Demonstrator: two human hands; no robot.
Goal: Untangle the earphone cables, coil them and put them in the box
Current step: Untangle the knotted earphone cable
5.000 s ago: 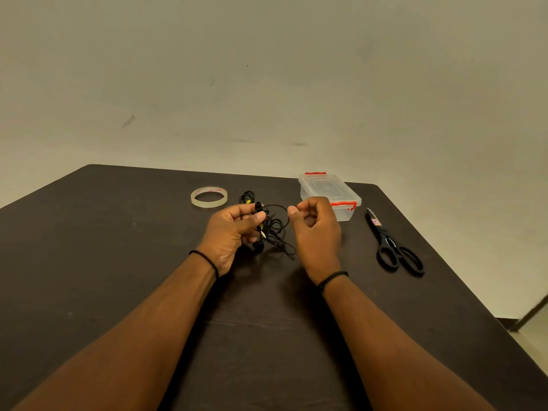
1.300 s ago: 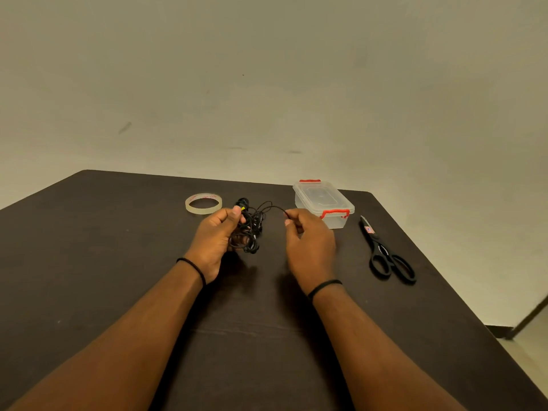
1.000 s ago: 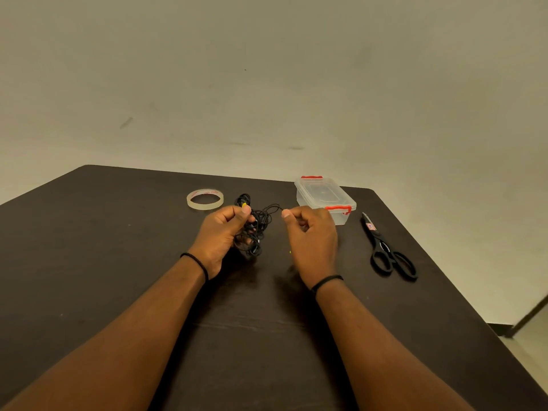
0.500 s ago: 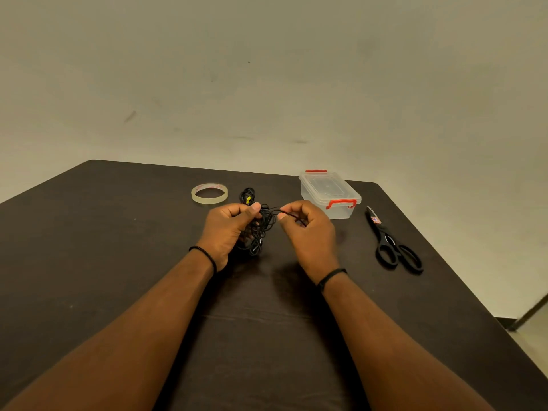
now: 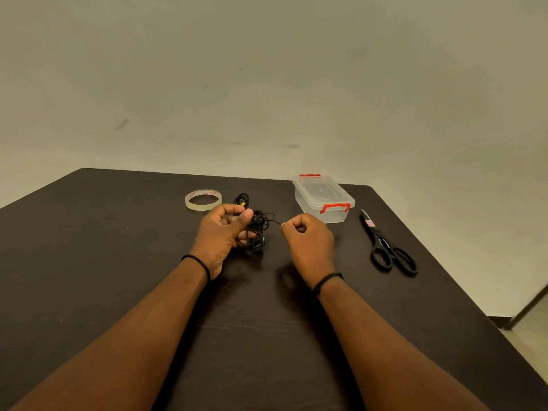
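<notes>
Above a dark table (image 5: 89, 262), a tangled bundle of black earphone cables (image 5: 258, 226) is gripped in the left hand (image 5: 221, 235), one strand is pinched by the right hand (image 5: 308, 238), and a lidded clear box (image 5: 323, 198) stands just beyond.

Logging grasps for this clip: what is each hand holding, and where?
The left hand grips the tangled earphone cables at the bundle; the right hand pinches one strand pulled out from it.
</notes>
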